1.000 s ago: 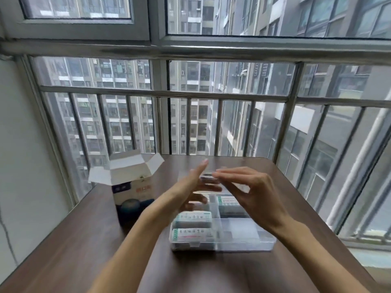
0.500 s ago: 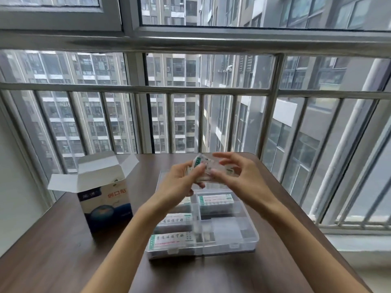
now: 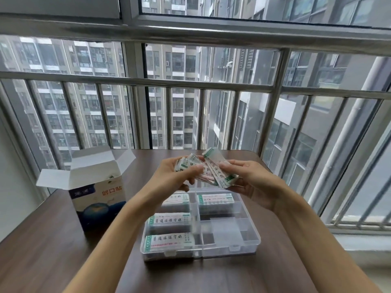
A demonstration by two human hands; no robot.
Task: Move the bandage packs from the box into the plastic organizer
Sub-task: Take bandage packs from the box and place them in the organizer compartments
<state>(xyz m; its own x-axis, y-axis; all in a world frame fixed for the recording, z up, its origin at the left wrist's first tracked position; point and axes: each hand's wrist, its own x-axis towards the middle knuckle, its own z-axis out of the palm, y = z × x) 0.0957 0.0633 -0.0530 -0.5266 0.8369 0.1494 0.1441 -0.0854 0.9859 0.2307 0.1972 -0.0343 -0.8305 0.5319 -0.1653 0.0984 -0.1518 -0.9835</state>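
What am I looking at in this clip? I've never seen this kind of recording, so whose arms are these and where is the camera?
There is no machine here. The camera sits on a person's head and looks forward and down, so the two bare arms are that person's own. The left hand and right hand together hold a loose bunch of bandage packs above a brown table. On the table under the hands lies a clear plastic organizer with its lid open; four compartments already hold packs, while the near right ones look empty. To the left stands the opened bandage box, flaps up. Beyond the table are window bars and apartment blocks.
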